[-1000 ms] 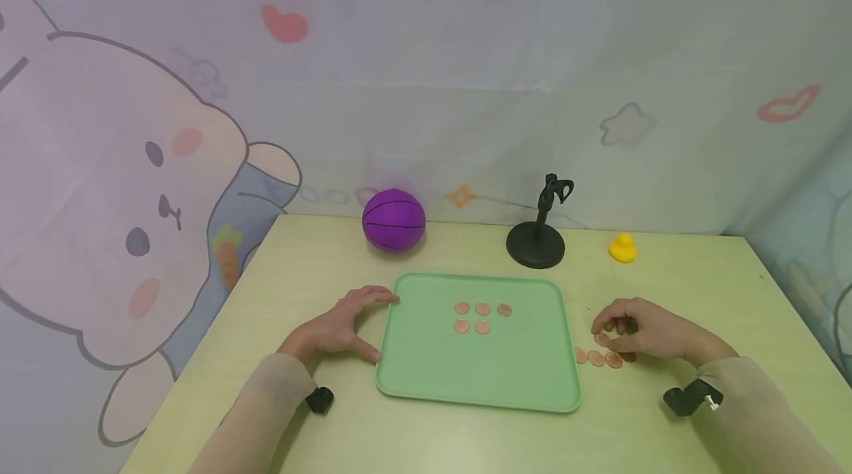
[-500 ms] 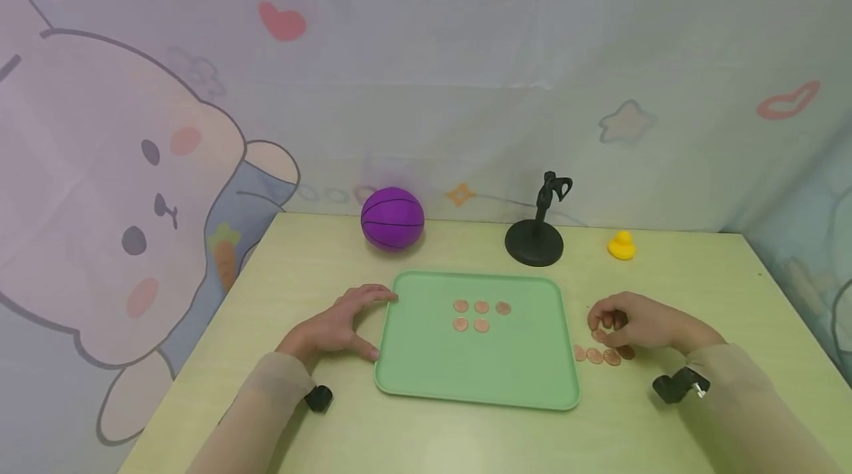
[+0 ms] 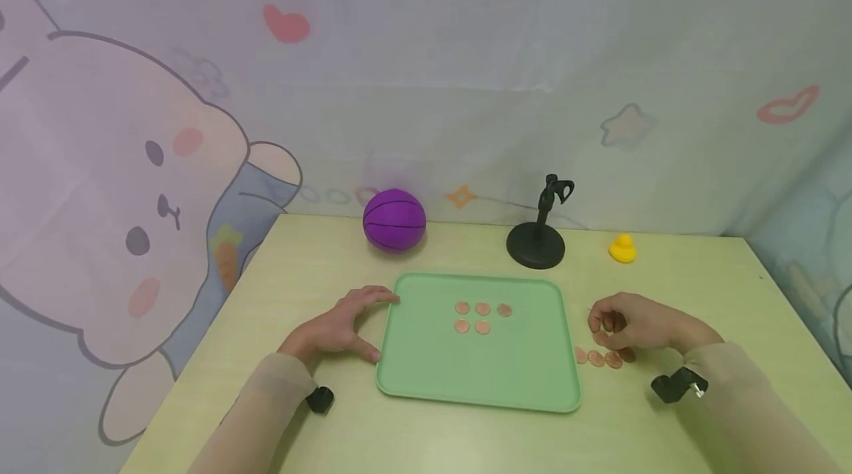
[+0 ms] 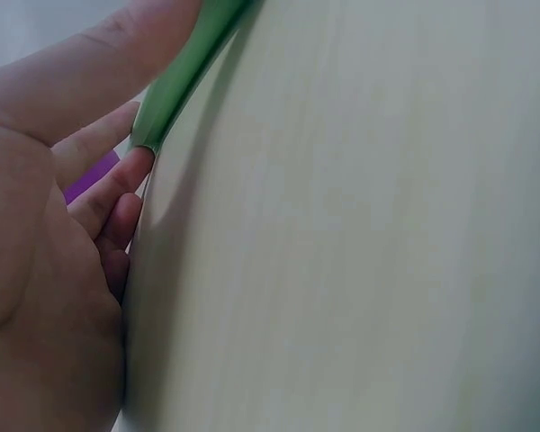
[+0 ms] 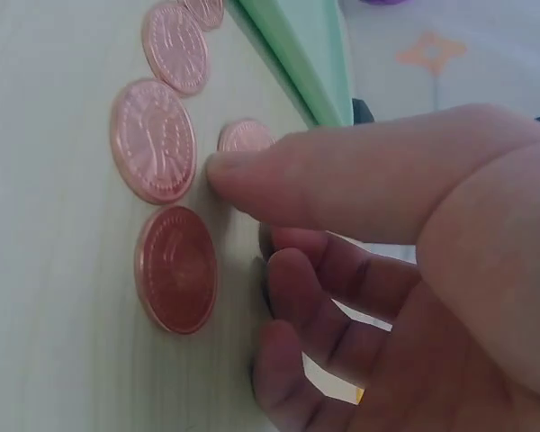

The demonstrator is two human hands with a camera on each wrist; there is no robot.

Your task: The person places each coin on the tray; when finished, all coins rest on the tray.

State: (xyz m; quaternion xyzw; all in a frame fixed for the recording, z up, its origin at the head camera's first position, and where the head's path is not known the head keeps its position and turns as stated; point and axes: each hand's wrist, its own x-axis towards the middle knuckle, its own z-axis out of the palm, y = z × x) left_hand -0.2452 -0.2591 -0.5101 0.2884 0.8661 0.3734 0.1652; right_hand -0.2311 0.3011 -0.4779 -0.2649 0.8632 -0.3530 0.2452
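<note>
Nearest, four copper coins (image 3: pixel 595 359) lie in a row beside the green tray (image 3: pixel 479 378). Just past them, the right hand (image 3: pixel 642 322) curls round one more coin (image 5: pixel 243 135), lifted or not I can't tell; the tray is on its left. The left hand (image 3: pixel 336 322), fingers spread, touches the tray's left edge. Five coins (image 3: pixel 482 308) lie on its far half.

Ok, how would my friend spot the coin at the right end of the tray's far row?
Look for the green tray on the pale table. In it, five copper-coloured coins form two rows: three far, two near. Yours is the far row's right-end coin, the only one of the three without a partner in the near row.
</note>
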